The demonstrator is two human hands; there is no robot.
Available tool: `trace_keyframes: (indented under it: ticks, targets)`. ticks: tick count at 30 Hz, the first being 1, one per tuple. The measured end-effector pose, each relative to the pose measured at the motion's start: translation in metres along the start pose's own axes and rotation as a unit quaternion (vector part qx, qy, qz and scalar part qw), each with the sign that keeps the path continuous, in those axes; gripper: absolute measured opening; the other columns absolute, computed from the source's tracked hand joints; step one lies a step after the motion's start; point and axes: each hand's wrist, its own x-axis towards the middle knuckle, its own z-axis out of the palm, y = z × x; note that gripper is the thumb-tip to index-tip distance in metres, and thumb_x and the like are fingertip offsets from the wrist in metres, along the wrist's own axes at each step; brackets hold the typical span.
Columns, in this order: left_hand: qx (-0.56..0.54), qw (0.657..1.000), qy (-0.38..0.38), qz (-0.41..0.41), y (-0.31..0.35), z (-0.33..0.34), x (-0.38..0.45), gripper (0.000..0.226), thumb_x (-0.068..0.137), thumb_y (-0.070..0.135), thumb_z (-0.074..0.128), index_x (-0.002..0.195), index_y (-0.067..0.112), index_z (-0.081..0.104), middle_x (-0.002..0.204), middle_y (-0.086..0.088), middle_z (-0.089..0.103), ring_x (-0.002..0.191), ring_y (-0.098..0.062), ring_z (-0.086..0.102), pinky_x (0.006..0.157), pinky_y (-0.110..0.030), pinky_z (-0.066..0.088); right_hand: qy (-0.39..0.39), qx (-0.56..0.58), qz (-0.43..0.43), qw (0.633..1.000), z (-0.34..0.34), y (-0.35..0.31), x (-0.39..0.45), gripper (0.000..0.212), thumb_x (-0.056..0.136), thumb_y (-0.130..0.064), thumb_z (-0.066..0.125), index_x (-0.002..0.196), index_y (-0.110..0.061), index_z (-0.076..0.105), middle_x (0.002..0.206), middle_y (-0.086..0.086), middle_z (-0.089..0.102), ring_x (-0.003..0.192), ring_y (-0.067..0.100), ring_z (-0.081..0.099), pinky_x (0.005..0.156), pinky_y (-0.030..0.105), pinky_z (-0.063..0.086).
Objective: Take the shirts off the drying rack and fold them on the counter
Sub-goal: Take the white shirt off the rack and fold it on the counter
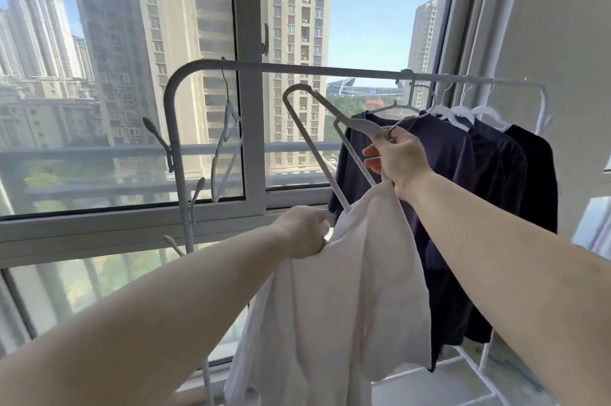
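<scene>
Two hands work one garment free of its hanger: the right hand (398,159) pinches the white hanger (334,127) at the base of its hook, tilted clear of the drying rack (297,69), while the left hand (305,232) has its fingers clenched on the white shirt (337,299), which hangs below both sets of fingers, one hanger arm apparently inside the cloth between them. Best practice is probably to hold the hanger steady and draw the fabric down off that arm, not yank. Several dark shirts (463,174) remain hung beyond the right fingers.
</scene>
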Motion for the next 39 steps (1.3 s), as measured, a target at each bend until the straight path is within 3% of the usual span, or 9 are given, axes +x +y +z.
trace_keyframes:
  ticks: [4,8,12,14,19,23,26,31,39]
  targets:
    - [-0.162,0.977,0.136,-0.005,-0.003,-0.012,0.008,0.048,0.093,0.027,0.058,0.136,0.018,0.037,0.105,-0.009,0.064,0.097,-0.025,0.061,0.083,-0.033,0.048,-0.094,-0.025,0.022,0.995,-0.004,-0.01,-0.009,0.011,0.096,-0.023,0.057,0.089,-0.015,0.061,0.076,0.005,0.065,0.049,0.013,0.053,0.055,0.027,0.052]
    - [-0.184,0.973,0.142,0.016,0.004,-0.023,0.019,0.075,0.097,0.028,0.051,0.152,0.024,0.0,0.12,-0.009,0.063,0.102,-0.029,0.063,0.093,-0.044,0.049,-0.225,-0.105,0.114,0.962,-0.005,0.006,-0.025,0.015,0.098,-0.015,0.053,0.106,-0.005,0.061,0.072,0.006,0.064,0.05,0.014,0.049,0.06,0.029,0.051]
    - [-0.14,0.982,0.125,-0.003,0.003,-0.02,0.032,0.031,0.097,0.033,0.05,0.124,0.017,0.048,0.106,-0.007,0.065,0.103,-0.03,0.061,0.085,-0.038,0.05,-0.243,-0.036,0.127,0.961,-0.008,0.021,-0.033,0.01,0.095,-0.009,0.056,0.103,-0.007,0.061,0.072,0.006,0.064,0.051,0.014,0.049,0.065,0.028,0.051]
    - [-0.177,0.973,0.148,-0.009,0.003,-0.017,0.035,0.012,0.096,0.03,0.05,0.099,0.018,0.052,0.089,-0.003,0.061,0.09,-0.027,0.061,0.076,-0.036,0.048,-0.254,-0.049,0.133,0.957,-0.015,0.028,-0.033,0.016,0.09,-0.008,0.062,0.106,-0.006,0.064,0.074,0.003,0.064,0.059,0.014,0.052,0.071,0.029,0.05]
    - [-0.246,0.959,0.138,-0.04,0.002,-0.02,0.047,0.015,0.096,0.027,0.052,0.104,0.014,0.052,0.097,-0.006,0.063,0.088,-0.025,0.058,0.078,-0.034,0.045,-0.354,-0.271,0.262,0.856,-0.047,0.063,-0.044,0.027,0.095,-0.029,0.058,0.11,-0.008,0.067,0.1,0.005,0.071,0.092,0.021,0.067,0.091,0.037,0.053]
    - [-0.279,0.951,0.132,-0.015,0.004,-0.018,0.051,0.043,0.092,0.03,0.06,0.125,0.013,0.038,0.093,0.001,0.054,0.093,-0.023,0.057,0.085,-0.035,0.047,-0.292,-0.209,0.269,0.894,-0.05,0.068,-0.04,0.029,0.099,-0.036,0.048,0.091,-0.012,0.063,0.079,0.001,0.068,0.069,0.015,0.065,0.067,0.027,0.054]
    - [-0.244,0.962,0.117,0.025,0.011,-0.009,0.052,0.037,0.084,0.042,0.067,0.093,0.017,0.041,0.091,0.001,0.049,0.081,-0.021,0.053,0.077,-0.035,0.047,-0.256,-0.163,0.248,0.92,-0.041,0.065,-0.025,0.033,0.101,-0.035,0.045,0.083,-0.011,0.059,0.07,0.002,0.062,0.056,0.013,0.061,0.052,0.023,0.05]
    - [-0.231,0.972,-0.029,0.021,0.019,0.014,0.062,0.047,0.066,0.052,0.079,0.067,0.018,0.046,0.059,0.009,0.034,0.055,-0.011,0.035,0.056,-0.024,0.032,-0.228,-0.132,0.255,0.93,-0.016,0.067,0.006,0.035,0.101,-0.033,0.044,0.084,-0.008,0.061,0.072,0.008,0.062,0.062,0.019,0.059,0.061,0.03,0.052]
    - [-0.272,0.96,-0.065,-0.003,0.011,0.025,0.08,0.026,0.085,0.024,0.069,0.11,0.025,0.061,0.088,0.002,0.054,0.077,-0.014,0.05,0.065,-0.019,0.04,-0.218,-0.182,0.226,0.932,0.011,0.086,0.05,0.04,0.101,-0.036,0.041,0.081,-0.009,0.063,0.078,0.008,0.061,0.076,0.024,0.056,0.071,0.034,0.046]
